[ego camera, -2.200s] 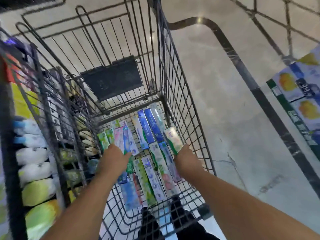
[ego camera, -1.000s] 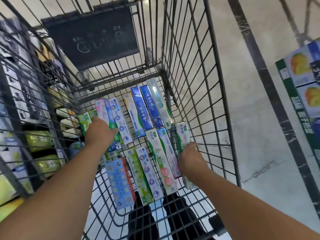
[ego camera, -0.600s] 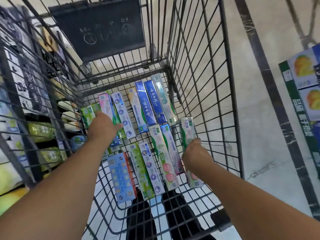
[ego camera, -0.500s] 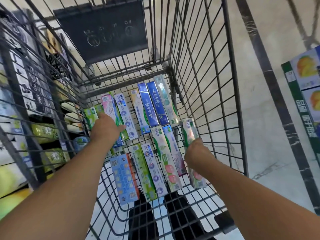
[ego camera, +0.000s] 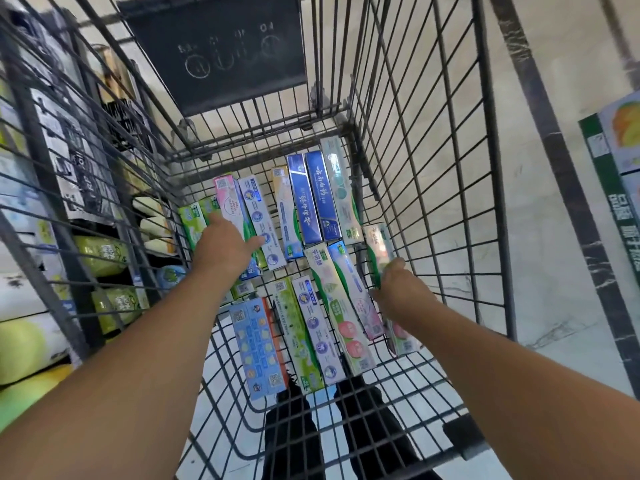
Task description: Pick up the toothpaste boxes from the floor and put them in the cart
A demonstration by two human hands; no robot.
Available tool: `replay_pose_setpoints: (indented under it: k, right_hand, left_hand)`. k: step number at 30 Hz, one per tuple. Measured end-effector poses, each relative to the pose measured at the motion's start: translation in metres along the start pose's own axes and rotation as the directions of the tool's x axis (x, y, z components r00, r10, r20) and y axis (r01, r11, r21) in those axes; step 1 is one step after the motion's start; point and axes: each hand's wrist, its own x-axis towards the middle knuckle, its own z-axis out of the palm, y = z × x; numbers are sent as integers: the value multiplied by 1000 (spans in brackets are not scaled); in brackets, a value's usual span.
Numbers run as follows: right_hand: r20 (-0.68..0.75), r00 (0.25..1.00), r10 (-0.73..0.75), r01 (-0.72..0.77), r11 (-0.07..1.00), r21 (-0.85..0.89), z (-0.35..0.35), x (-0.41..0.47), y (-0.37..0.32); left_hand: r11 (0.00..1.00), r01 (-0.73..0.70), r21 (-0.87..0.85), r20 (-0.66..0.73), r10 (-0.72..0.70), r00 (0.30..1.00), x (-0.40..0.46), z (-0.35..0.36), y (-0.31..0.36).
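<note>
Both my arms reach down into the wire shopping cart (ego camera: 433, 188). Several toothpaste boxes lie in rows on its floor, among them two dark blue boxes (ego camera: 313, 199) at the far end. My left hand (ego camera: 221, 245) lies on top of a pink-and-white box (ego camera: 230, 202) in the left group, fingers flat on it. My right hand (ego camera: 398, 289) grips a white-and-green box (ego camera: 377, 242) that lies along the cart's right wall, next to a green-and-pink box (ego camera: 341, 306).
Store shelves (ego camera: 90, 258) with green and white packs stand close to the cart's left side. Pale tiled floor (ego camera: 540, 202) with dark lines lies to the right, and a printed carton (ego camera: 616, 174) is at the right edge. My dark shoes (ego camera: 298, 431) show under the cart.
The view has moved deeper into the cart. My right hand has brought the white-and-green box down against the right wall onto the cart floor. My left hand stayed on the left group of boxes.
</note>
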Motion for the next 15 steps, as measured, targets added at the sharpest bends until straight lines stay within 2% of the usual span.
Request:
replay_pose_setpoints:
  k: [5,8,11,15]
  right_hand:
    - [-85,983,-163,154,983,-98,-17,-14,-8]
    - [-52,962,-270,256,949,-183,-43,-32,-17]
    - [9,922,-387,371,879,-299,-78,-62,-24]
    - [-51,862,-505,442,795,-415,-127,-116,-26]
  left_hand:
    - [1000,-16,20,0,16,1000,-15,-18,0]
    - [999,-19,26,-1,19,1000,-36,-40,1]
    - [990,-111,86,7,111,994,-68,-68,3]
    - [972,-215,89,41,213,976,-134,-109,16]
